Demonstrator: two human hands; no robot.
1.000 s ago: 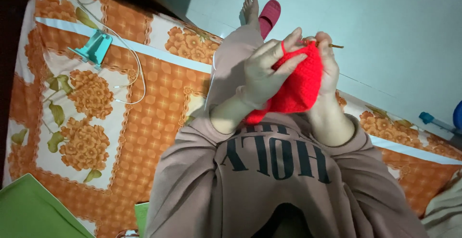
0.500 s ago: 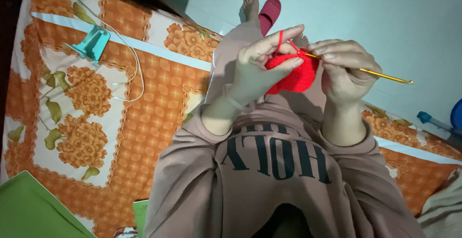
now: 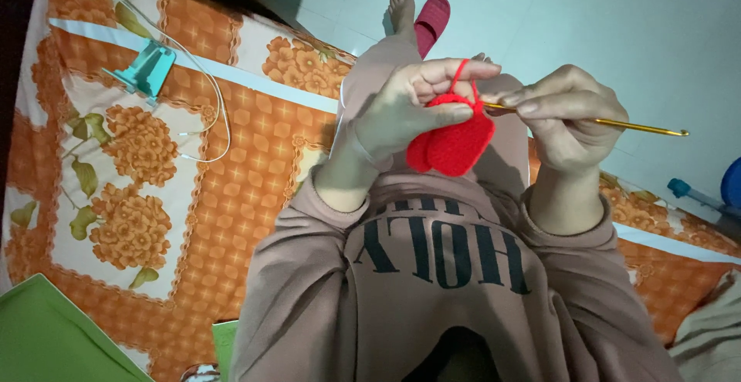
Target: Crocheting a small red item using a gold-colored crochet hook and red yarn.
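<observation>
My left hand [image 3: 401,108] pinches a small red crochet piece [image 3: 455,139] between thumb and fingers, with a strand of red yarn [image 3: 461,73] looped over the forefinger. My right hand [image 3: 567,116] grips a golden crochet hook [image 3: 633,125]; its tip goes into the top edge of the red piece and its long end points right. Both hands are raised above my chest, over a brownish sweatshirt with dark lettering [image 3: 448,251].
I sit on a bed with an orange floral sheet [image 3: 147,158]. A teal phone stand [image 3: 150,69] with a white cable [image 3: 212,120] lies at the left. A green item [image 3: 46,343] is at the lower left. My bare foot [image 3: 401,8] and a red slipper [image 3: 431,19] are above the pale floor.
The red piece has shrunk from a wide spread shape to a small folded one. My right hand has drawn to the right, and the hook now sticks out farther.
</observation>
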